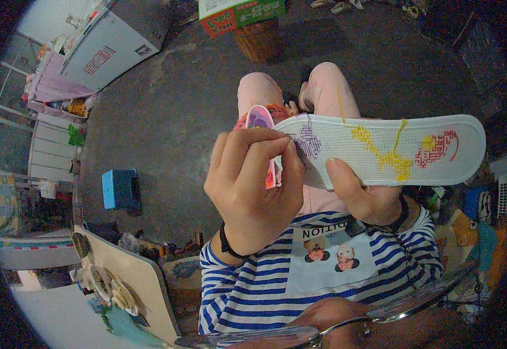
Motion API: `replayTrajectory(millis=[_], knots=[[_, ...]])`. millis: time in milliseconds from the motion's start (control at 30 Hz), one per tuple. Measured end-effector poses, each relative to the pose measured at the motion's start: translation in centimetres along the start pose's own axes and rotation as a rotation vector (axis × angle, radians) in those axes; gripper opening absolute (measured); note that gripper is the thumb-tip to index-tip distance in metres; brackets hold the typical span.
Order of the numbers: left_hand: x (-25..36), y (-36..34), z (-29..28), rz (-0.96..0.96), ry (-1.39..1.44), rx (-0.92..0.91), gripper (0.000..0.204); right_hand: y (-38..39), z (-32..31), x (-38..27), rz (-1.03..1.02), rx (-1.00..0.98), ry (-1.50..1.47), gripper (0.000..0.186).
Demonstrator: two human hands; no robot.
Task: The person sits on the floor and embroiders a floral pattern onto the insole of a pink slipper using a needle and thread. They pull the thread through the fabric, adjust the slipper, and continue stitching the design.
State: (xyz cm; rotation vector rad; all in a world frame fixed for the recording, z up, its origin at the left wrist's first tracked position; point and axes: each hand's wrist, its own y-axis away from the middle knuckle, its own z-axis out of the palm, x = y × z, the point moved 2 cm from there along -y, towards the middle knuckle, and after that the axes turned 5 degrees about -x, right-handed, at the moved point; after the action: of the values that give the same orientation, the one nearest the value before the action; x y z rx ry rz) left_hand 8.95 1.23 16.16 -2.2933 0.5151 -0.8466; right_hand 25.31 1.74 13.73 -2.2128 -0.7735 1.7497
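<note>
A white insole (376, 128) with a mesh grid lies across my lap area, its rounded end toward the right. Purple, yellow and red stitches mark its surface, and loose yellow thread tails hang off it. My right hand (364, 195) grips it at the near edge, thumb on top and the fingers hidden beneath. At its left end, my left hand (256, 183) is closed in a pinch by the purple stitches; whatever sits between the fingertips is too small to make out. Behind that hand shows a purple-and-pink printed piece (259, 116), partly covered, with reddish threads beside it.
A blue stool (119, 189) stands on the dark floor to the left. A white refrigerator-like cabinet (111, 49) is at the far left. Ahead, a green-and-red box (242, 14) rests on a brown basket-like base (259, 41). A beige tabletop (143, 276) with dishes is near left.
</note>
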Motion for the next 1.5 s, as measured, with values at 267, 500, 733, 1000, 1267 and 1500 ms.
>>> replayTrajectory(millis=[267,500,733,1000,1267,1500], knots=[[-0.1,-0.3,0.0,0.04,-0.008,0.005,0.012,-0.2,-0.1,-0.1,-0.004,0.005,0.02,0.025],[-0.1,-0.2,0.0,0.003,-0.008,-0.009,0.011,0.1,0.1,-0.1,0.008,0.004,-0.005,0.029],[-0.4,0.1,0.2,0.018,0.018,0.017,0.016,0.3,0.2,0.1,-0.073,-0.015,0.018,0.027],[-0.2,0.7,0.2,-0.014,0.06,0.006,0.009,1.7,0.8,0.4,0.127,0.065,-0.127,0.034],[-0.7,0.5,1.1,0.049,0.097,0.031,0.016,1.5,0.5,1.4,0.073,0.028,-0.101,0.035],[-0.7,0.1,1.7,0.043,0.077,0.019,0.016,0.9,-0.2,1.3,0.136,0.086,-0.129,0.031]])
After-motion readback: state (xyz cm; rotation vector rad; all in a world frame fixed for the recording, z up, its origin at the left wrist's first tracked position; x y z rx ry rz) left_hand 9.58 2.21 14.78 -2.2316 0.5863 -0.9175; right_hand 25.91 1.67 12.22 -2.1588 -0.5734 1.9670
